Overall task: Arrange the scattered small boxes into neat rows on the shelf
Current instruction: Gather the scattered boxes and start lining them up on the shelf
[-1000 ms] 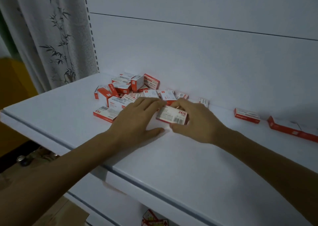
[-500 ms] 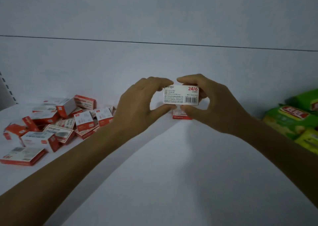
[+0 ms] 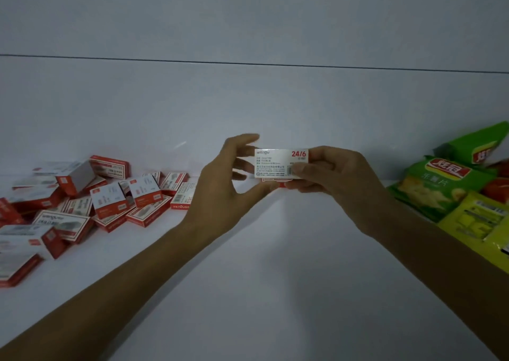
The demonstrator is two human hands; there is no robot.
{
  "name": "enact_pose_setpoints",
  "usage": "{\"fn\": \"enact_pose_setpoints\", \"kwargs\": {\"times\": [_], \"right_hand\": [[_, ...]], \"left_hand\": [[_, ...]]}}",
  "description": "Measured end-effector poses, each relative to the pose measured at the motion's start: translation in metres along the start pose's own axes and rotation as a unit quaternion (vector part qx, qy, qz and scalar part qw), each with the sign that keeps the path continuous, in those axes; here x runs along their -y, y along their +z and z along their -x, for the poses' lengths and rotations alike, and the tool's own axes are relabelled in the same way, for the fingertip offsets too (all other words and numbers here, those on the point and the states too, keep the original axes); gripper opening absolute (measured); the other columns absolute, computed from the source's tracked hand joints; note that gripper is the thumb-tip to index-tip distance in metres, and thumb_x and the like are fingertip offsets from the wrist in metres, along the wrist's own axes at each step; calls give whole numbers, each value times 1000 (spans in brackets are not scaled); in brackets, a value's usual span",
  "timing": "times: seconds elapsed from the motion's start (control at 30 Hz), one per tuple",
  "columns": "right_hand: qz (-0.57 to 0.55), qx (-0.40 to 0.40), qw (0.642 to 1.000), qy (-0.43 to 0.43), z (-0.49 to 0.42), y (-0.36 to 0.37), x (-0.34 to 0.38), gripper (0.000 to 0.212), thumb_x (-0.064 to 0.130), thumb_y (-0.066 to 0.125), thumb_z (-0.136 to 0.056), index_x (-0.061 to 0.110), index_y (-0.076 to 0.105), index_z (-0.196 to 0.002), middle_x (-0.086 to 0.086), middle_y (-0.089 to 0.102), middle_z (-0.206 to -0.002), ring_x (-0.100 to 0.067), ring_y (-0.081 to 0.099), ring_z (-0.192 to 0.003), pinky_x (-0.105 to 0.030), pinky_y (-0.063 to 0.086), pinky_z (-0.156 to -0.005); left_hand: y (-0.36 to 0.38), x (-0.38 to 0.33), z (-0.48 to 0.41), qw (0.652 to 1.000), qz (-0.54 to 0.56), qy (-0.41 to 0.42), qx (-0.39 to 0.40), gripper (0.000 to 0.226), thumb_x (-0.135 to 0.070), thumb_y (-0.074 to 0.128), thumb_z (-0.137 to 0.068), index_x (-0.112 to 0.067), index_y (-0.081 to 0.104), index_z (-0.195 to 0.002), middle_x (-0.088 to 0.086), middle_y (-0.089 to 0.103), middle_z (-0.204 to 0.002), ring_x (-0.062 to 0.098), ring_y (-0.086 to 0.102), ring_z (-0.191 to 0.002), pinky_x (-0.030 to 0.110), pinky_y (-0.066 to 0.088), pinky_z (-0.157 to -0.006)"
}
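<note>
the right hand (image 3: 338, 184) pinched the right end of a white staple box (image 3: 275, 164) marked 24/6, held above the white shelf (image 3: 275, 278) near the back panel (image 3: 248, 107). the left hand (image 3: 220, 187) was loose, fingers spread beside the box's left end; whether they touched it was unclear. a red-edged box (image 3: 271, 180) lay just below. the scattered boxes (image 3: 110, 198) sat heaped at left, green crisp bags (image 3: 440, 190) at right.

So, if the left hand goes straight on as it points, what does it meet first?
Most likely the 24/6 box that the right hand pinches; the left hand points toward it, though depth is unclear.
</note>
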State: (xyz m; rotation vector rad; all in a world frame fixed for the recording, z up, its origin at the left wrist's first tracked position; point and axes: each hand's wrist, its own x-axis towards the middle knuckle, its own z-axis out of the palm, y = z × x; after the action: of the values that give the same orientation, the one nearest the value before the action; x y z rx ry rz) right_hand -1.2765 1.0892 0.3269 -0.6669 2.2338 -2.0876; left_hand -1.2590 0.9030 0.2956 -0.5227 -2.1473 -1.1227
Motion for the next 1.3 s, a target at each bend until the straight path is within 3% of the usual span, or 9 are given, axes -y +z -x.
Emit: {"fn": "enact_pose_setpoints", "kwargs": {"times": [0.1, 0.27, 0.37, 0.53, 0.63, 0.8, 0.93, 1.13, 1.3], "right_hand": [[250, -114, 949, -156, -4, 2, -8, 12, 21, 70, -81, 14, 64, -90, 7, 70, -85, -1, 67, -69, -13, 52, -59], [545, -139, 677, -474, -7, 10, -25, 20, 25, 66, -85, 7, 70, -91, -6, 70, -77, -20, 63, -65, -33, 52, -59], [565, -128, 617, -532, -5, 17, -33, 19, 23, 69, -84, 4, 72, -88, -10, 70, -83, -24, 66, -73, -35, 53, -60], [528, -82, 696, -480, -3, 13, -40, 30, 32, 64, -85, 6, 69, -99, -12, 70, -98, -24, 66, -88, -31, 52, -74], [438, -55, 796, -414, 3, 8, -37, 29, 32, 62, -86, 9, 65, -103, -7, 68, -103, -18, 63, -95, -25, 52, -78], [150, -60, 984, -80, 8, 9, -21, 24, 32, 68, -79, 21, 61, -98, 7, 69, -87, -9, 64, -80, -23, 54, -72], [37, 56, 988, 137, 8, 23, -26, 48, 44, 62, -65, 16, 61, -104, -4, 69, -96, -19, 68, -85, -31, 56, -77], [-152, 29, 981, 120, 4, 41, -25, 38, 31, 64, -71, 12, 65, -104, -10, 68, -89, -20, 65, -81, -28, 56, -78], [-135, 0, 986, 96, 0, 40, -19, 34, 29, 63, -78, 10, 63, -106, -5, 71, -94, -19, 68, -88, -28, 53, -72]], "left_hand": [[2, -2, 6, 993, 85, -85, -23, 56, -41, 66, -80, -23, 43, -127, -14, 55, -121, -4, 58, -99, 12, 50, -77], [11, -11, 14, 940, 276, -190, 67, 28, -40, 51, -88, -25, 66, -106, -5, 71, -104, 11, 65, -101, 27, 51, -89], [12, -13, 14, 878, 402, -247, 78, 31, -33, 51, -81, -16, 68, -99, 3, 73, -91, 13, 69, -87, 23, 54, -77], [7, -6, 12, 871, 408, -261, 88, 29, -26, 50, -84, -16, 64, -108, 6, 73, -96, 19, 69, -89, 24, 55, -74], [2, -1, 8, 889, 365, -268, 68, 28, -23, 44, -94, -17, 60, -115, 6, 72, -98, 20, 70, -86, 26, 56, -73], [1, 6, 7, 899, 337, -275, 48, 23, -22, 42, -97, -20, 61, -111, 4, 69, -108, 19, 67, -95, 28, 55, -76], [3, 10, 10, 882, 364, -296, 54, 20, -20, 46, -95, -12, 59, -108, 2, 65, -118, 18, 60, -111, 35, 44, -100], [4, 3, 13, 873, 411, -251, 74, 32, -24, 49, -85, -5, 55, -110, 6, 63, -121, 19, 60, -111, 30, 47, -97], [1, 3, 12, 875, 410, -249, 63, 34, -25, 54, -81, -8, 58, -109, 0, 66, -115, 15, 61, -109, 27, 50, -92]]}}
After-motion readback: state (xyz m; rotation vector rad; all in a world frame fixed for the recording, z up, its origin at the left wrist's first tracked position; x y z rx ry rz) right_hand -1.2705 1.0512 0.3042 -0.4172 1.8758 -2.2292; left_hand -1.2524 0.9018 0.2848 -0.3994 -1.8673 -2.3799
